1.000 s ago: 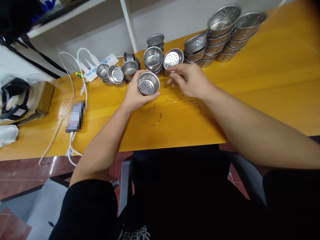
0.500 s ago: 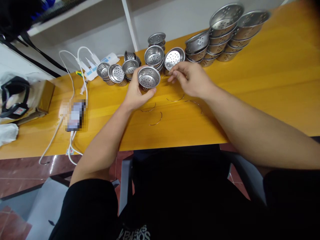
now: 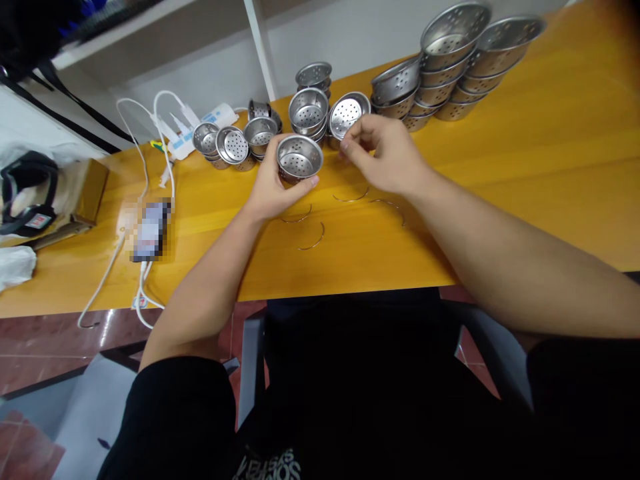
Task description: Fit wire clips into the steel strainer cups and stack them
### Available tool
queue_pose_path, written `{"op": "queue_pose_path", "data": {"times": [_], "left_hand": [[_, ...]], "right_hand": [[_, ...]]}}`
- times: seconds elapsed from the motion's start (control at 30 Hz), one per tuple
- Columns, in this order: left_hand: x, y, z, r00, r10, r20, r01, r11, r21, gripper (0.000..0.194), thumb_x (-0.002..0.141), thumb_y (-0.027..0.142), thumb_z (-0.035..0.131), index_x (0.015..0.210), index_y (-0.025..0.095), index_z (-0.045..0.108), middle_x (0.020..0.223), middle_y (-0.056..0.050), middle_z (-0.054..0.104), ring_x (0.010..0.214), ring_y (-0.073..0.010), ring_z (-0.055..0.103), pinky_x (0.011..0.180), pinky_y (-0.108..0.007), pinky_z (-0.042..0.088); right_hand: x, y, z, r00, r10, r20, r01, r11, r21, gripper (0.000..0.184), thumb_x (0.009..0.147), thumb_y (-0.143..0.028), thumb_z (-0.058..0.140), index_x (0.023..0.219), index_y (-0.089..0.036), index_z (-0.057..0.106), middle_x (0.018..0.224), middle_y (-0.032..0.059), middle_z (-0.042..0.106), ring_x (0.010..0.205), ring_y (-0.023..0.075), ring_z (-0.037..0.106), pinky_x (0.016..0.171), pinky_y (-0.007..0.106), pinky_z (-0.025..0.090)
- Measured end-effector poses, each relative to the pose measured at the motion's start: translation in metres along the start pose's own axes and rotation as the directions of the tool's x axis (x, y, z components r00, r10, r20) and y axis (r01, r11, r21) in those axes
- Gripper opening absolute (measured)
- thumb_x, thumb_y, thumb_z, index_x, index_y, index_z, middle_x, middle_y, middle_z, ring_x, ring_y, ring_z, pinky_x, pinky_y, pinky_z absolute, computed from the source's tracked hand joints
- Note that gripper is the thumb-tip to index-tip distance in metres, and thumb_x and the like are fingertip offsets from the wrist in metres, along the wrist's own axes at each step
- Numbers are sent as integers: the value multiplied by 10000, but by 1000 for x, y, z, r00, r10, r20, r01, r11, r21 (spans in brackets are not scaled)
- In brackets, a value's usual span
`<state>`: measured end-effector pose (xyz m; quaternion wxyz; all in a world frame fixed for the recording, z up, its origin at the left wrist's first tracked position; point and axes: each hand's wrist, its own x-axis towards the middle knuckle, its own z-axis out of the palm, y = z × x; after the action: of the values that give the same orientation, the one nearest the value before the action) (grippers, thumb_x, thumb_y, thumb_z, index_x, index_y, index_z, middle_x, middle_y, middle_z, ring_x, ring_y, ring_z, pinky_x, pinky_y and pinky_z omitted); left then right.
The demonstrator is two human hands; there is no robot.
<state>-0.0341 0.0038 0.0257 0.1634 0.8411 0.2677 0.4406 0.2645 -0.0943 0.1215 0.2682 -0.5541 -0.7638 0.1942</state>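
Observation:
My left hand (image 3: 273, 183) is wrapped round a small perforated metal cup (image 3: 300, 159), held above the table with its mouth tilted towards me. Just right of that cup, my right hand (image 3: 380, 155) has thumb and fingers pinched together; whatever is between them is too small to make out. Behind the right fingers stands another perforated cup (image 3: 346, 119), partly covered by them. Several thin curved wires lie on the table below the hands, among them one wire (image 3: 313, 239) nearest the front edge and another wire (image 3: 393, 208) under the right wrist.
Tall stacks of larger perforated cups (image 3: 440, 80) stand at the back right. Smaller cups (image 3: 233, 147) cluster at the back left, near a white power strip (image 3: 220, 117). A phone (image 3: 153, 230) with white cables and headphones (image 3: 33, 193) on a box lie left.
The cup in my left hand has shifted slightly right. My right hand has drawn its fingers closer together and stays near the same spot.

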Motion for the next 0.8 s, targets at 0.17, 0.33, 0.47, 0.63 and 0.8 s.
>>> {"op": "queue_pose_path", "data": {"times": [0.17, 0.33, 0.47, 0.63, 0.8], "left_hand": [[1, 1, -2, 1000, -17, 8, 17, 1000, -6, 1169, 946, 1209, 764, 1758, 400, 531, 1645, -131, 756, 1545, -438, 843, 1388, -688, 702], [0, -3, -2, 999, -3, 41, 4, 999, -41, 1185, 988, 1195, 722, 1848, 426, 450, 1737, -142, 710, 1627, -440, 807, 1391, -663, 708], [-2, -4, -2, 999, -1, 38, 2, 999, -40, 1124, 962, 1111, 876, 1797, 435, 547, 1724, -144, 707, 1620, -435, 788, 1427, -673, 682], [-1, -2, 3, 999, -35, -4, 35, 999, -26, 1124, 917, 1148, 890, 1686, 383, 599, 1614, -136, 739, 1537, -427, 812, 1411, -680, 677], [0, -6, 17, 1000, 3, -6, -3, 998, -57, 1155, 947, 1177, 829, 1731, 381, 538, 1607, -125, 726, 1545, -423, 814, 1393, -658, 683]], "right_hand": [[2, 7, -1, 999, -19, -42, 16, 997, -71, 542, 1366, -522, 446, 1600, -237, 843, 1577, 243, 887, 1353, 429, 828, 1143, 519, 660], [3, 10, 1, 998, -3, -56, 7, 997, 79, 466, 1311, -519, 540, 1566, -270, 841, 1542, 208, 900, 1314, 397, 821, 1163, 531, 673], [3, 8, 3, 999, 28, -27, -26, 997, 69, 529, 1329, -586, 514, 1627, -255, 800, 1565, 189, 885, 1332, 365, 815, 1126, 488, 676], [-2, 1, -1, 998, 34, -54, -32, 998, 48, 624, 1322, -682, 475, 1664, -286, 815, 1465, 176, 909, 1248, 391, 802, 1054, 534, 664], [-1, 5, 10, 994, -6, -110, 20, 992, 121, 695, 1285, -890, 573, 1596, -337, 856, 1234, 157, 900, 1100, 400, 773, 922, 525, 659]]}}
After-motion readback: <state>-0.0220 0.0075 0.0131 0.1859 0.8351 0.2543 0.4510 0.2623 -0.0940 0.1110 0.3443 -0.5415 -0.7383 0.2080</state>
